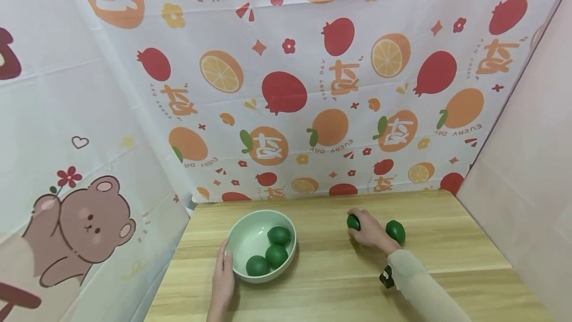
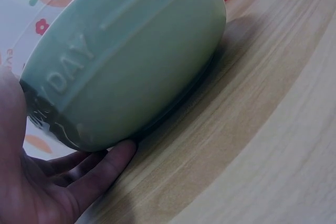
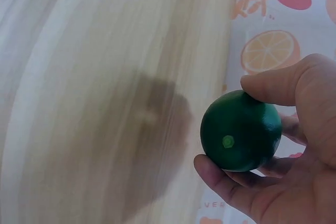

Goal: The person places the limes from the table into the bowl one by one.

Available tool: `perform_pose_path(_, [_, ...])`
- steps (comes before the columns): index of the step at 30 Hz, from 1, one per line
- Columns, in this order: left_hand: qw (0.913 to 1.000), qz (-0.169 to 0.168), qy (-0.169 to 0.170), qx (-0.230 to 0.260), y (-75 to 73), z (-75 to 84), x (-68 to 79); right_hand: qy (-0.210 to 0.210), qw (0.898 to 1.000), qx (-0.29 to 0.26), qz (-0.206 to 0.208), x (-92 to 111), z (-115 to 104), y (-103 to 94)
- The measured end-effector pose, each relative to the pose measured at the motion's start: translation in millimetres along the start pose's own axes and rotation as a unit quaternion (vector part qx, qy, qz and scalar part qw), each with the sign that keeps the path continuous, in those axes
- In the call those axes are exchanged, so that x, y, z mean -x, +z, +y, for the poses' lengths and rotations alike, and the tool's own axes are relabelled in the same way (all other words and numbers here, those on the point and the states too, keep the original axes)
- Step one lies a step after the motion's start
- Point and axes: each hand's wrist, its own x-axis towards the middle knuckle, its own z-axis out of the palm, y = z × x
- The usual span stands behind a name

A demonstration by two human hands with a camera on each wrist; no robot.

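Observation:
My left hand holds the left side of a pale green bowl, its fingers at the rim. The left wrist view shows raised lettering on the bowl's outer wall and fingertips low near its base. Three dark green limes, among them a front lime, lie in the bowl's right and front part. Right of the bowl, my right hand grips another lime between thumb and fingers, its small pale stem scar showing. A loose lime sits on the table just right of that hand.
The wooden table meets a fruit-printed cloth at its back edge. A pale cloth wall with a printed bear stands on the left, a plain one on the right. A dark band circles the right wrist.

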Motion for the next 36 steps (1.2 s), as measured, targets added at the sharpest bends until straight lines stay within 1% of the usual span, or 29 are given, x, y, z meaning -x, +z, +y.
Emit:
perform_pose_path(8, [1.0000, 0.002, 0.009, 0.003, -0.3, 0.7, 3.1, 0.002, 1.000, -0.014, 0.002, 0.4, -10.6, -3.5])
perform_pose_path(10, [0.9999, 0.002, 0.011, 0.004, -0.3, 0.6, 3.9, 0.005, 1.000, -0.017, 0.003, 0.7, -11.8, -3.7])
perform_pose_path(17, [1.0000, 0.003, 0.004, 0.000, -1.4, 0.4, 3.4, 0.003, 1.000, -0.022, 0.005, 0.6, -15.3, -4.4])
perform_pose_path(24, [0.9999, 0.005, 0.015, 0.004, -2.1, 0.3, 6.1, 0.006, 1.000, -0.023, 0.009, -0.1, -17.8, -4.3])
perform_pose_path(28, [0.9998, 0.005, 0.018, 0.006, -1.6, 0.7, 6.0, -0.005, 0.999, -0.028, 0.016, 0.2, -20.6, -5.6])
perform_pose_path(32, [0.9998, 0.002, 0.019, 0.009, -1.7, 1.1, 5.8, -0.021, 0.999, -0.022, 0.029, -0.6, -22.8, -6.0])
perform_pose_path(36, [0.9998, 0.004, 0.019, 0.010, -1.0, 1.0, 4.6, -0.026, 0.999, -0.023, 0.037, -1.6, -24.6, -7.5])
